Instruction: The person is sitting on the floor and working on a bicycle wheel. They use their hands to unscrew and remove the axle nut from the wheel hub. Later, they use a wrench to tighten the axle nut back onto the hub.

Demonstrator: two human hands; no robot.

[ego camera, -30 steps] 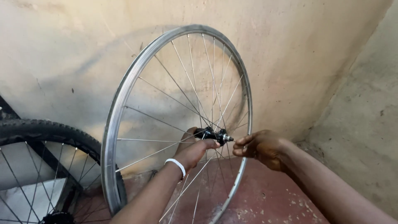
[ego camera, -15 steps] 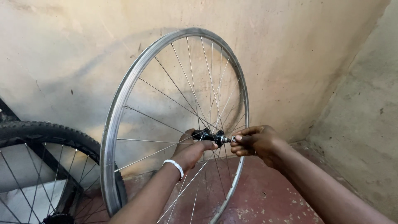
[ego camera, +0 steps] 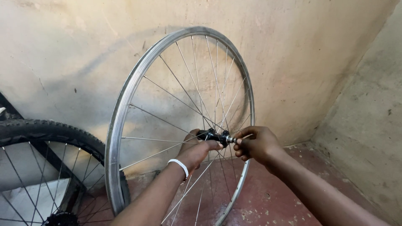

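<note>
since half a second ago our hands and the hub (ego camera: 213,135) sit almost the same, only a little closer in view. our left hand (ego camera: 197,150) reaches through the spokes and clenches the black hub; our right hand (ego camera: 256,144) pinches the axle end (ego camera: 231,138) just beside it. the axle lies crosswise to the bare rim (ego camera: 121,138), pointing right. wall behind is near; open floor (ego camera: 268,196) lies to the right, a tyred wheel (ego camera: 46,138) to the left.

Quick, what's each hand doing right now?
Left hand: closed around the black hub of the bare wheel.
Right hand: fingertips pinched on the axle end.
</note>
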